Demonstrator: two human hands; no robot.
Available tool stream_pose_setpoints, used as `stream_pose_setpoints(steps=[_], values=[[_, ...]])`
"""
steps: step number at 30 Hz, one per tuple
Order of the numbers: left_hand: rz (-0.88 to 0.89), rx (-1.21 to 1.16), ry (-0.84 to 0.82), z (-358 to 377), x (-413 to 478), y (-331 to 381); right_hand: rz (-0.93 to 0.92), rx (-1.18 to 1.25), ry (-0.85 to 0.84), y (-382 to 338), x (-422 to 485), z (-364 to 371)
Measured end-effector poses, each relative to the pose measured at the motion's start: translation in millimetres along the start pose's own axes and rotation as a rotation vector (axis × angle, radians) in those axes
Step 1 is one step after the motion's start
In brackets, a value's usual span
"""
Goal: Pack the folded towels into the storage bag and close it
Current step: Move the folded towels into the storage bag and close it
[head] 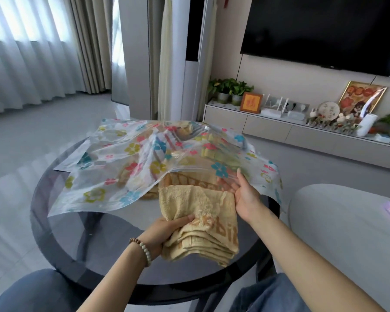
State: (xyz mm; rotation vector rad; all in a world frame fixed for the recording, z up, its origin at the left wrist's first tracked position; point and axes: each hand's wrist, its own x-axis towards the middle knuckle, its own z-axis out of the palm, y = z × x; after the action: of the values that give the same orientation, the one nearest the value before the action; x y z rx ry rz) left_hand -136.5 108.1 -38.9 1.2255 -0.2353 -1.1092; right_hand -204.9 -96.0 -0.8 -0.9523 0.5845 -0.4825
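A folded yellow towel (200,221) with orange lettering lies at the near side of a round glass table, its far end at the mouth of the storage bag. The storage bag (126,163) is clear plastic printed with coloured flowers and spreads over the table's far half. More folded towels (189,131) show through the plastic inside it. My left hand (164,233) grips the towel's near left edge. My right hand (241,190) holds up the bag's upper flap at the mouth, fingers under the plastic, beside the towel's right side.
The round dark glass table (95,248) fills the middle; my knees in blue jeans sit under its near rim. A grey seat (347,226) stands at the right. A low TV cabinet (302,131) with plants and ornaments lines the far wall. Curtains hang at the left.
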Motion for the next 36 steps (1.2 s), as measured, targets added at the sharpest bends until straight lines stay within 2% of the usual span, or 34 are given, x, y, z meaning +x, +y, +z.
stream_pose_setpoints(steps=[4, 8, 9, 11, 13, 16, 19, 23, 25, 26, 29, 31, 36], values=[[0.081, -0.018, 0.011, 12.4, 39.6, 19.2, -0.228, -0.205, -0.068, -26.8, -0.7, -0.9], [0.175, 0.083, 0.007, 39.5, 89.1, 59.3, -0.283, -0.337, -0.041, -31.4, 6.5, 0.5], [0.207, 0.182, 0.061, 46.6, 98.4, 69.0, -0.310, -0.375, -0.014, -30.4, 9.9, 0.6], [0.279, 0.439, 0.277, 53.5, 107.1, 78.3, -0.372, -0.459, 0.013, -29.0, 13.3, 4.4], [0.381, 0.528, 0.398, 52.8, 98.3, 70.5, -0.385, -0.515, -0.016, -25.0, 17.0, 2.8], [0.465, 0.488, 0.328, 43.5, 65.1, 43.5, -0.365, -0.531, -0.066, -12.0, 21.9, -0.7], [0.434, 0.468, 0.265, 32.7, 36.0, 29.4, -0.290, -0.585, -0.157, 6.4, 19.1, -6.6], [0.375, 0.133, 0.139, 34.6, 25.8, 43.5, -0.314, -0.784, -0.331, 28.1, 10.2, -16.5], [0.409, -0.042, 0.058, 35.3, 26.2, 59.5, -0.378, -0.944, -0.421, 39.0, 9.8, -25.1], [0.412, -0.119, 0.036, 37.1, 26.8, 67.4, -0.443, -1.119, -0.448, 44.2, 11.8, -30.5], [0.304, -0.257, 0.167, 45.6, 30.5, 81.5, -0.510, -1.664, -0.462, 60.2, 21.0, -40.2], [0.296, -0.269, 0.201, 48.9, 33.2, 81.4, -0.466, -1.783, -0.511, 70.1, 27.1, -36.6], [0.411, -0.192, 0.104, 40.2, 25.5, 70.9, -0.336, -1.869, -0.516, 75.5, 52.3, -12.9]])
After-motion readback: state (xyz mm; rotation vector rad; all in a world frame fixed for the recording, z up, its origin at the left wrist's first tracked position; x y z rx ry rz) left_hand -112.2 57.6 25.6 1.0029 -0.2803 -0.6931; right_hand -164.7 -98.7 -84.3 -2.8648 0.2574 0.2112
